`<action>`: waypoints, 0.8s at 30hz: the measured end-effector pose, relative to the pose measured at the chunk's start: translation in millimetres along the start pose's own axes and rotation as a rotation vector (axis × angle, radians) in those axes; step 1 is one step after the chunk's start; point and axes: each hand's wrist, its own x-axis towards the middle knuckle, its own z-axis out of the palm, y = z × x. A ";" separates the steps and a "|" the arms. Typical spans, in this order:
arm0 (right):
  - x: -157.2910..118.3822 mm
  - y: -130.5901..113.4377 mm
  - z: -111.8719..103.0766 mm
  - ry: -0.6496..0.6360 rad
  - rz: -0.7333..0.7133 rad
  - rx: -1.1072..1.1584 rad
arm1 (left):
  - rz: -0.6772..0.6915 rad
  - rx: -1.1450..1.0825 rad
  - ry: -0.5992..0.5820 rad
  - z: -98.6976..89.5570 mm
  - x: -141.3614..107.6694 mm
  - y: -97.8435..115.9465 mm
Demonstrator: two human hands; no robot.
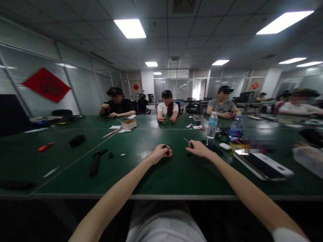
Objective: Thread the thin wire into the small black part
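L hand (161, 154): clamped on sm. dark item (166, 150), exact kind unclear
R hand (199, 149): clamped on dark tool w/ thin metal shaft (191, 145)
Held items: kept just above centre of green table (156, 181), well in from near edge
R side: water bottle (212, 126) placed just beyond R hand
Far edge: 3 co-workers (168, 108) seated

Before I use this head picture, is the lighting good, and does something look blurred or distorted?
Head view: ceiling lights leave glare on the green table; wide-angle distortion makes the left glass wall lean; a pixelated patch hides part of the right side.
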 end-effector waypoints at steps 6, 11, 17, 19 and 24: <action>-6.3 -3.7 -2.2 -0.247 -0.139 0.037 | -0.005 0.023 0.017 -0.4 1.0 -1.1; -4.4 -1.6 4.0 -0.232 -0.175 0.015 | -0.001 0.032 0.006 -1.3 2.7 -2.9; -1.9 -1.9 11.0 -0.173 -0.177 -0.014 | -0.008 0.029 -0.018 0.8 -0.1 0.4; -1.9 -2.7 12.6 -0.172 -0.181 -0.014 | -0.007 0.026 -0.028 1.7 -1.4 2.2; -2.5 -5.5 13.3 -0.145 -0.200 -0.037 | 0.006 0.032 -0.044 3.5 -4.0 5.2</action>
